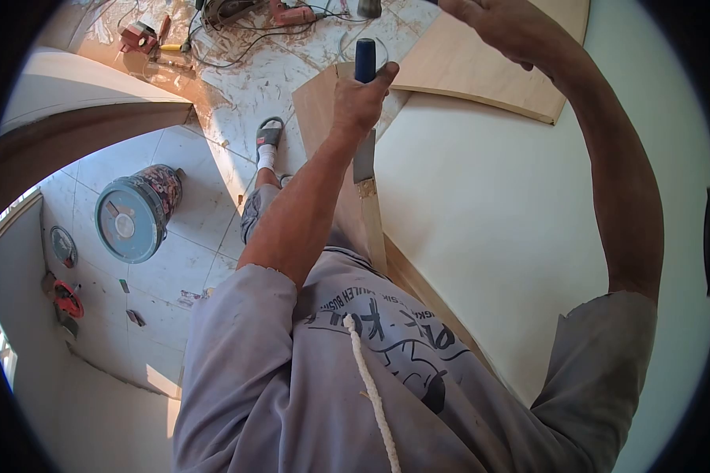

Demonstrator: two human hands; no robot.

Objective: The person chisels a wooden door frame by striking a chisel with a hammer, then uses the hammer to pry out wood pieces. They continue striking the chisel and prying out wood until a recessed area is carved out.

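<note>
Littered tile floor point(197, 173) is spreading beside a broad white panel point(465, 197), whose right side is fading into the dark lens border. Left of the person, a lidded bucket point(126, 225) is standing. The right hand point(493, 22) is gripping a hammer point(368, 8), its handle mostly cut off above. The left hand point(361, 101) is clasping a blue-handled chisel point(365, 59), hiding its middle; the blade is meeting a narrow wooden edge point(371, 217), its bite hard to make out.

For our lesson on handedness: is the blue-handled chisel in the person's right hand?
No: the left hand grips the blue-handled chisel, while the right hand is apart, near the top edge.
</note>
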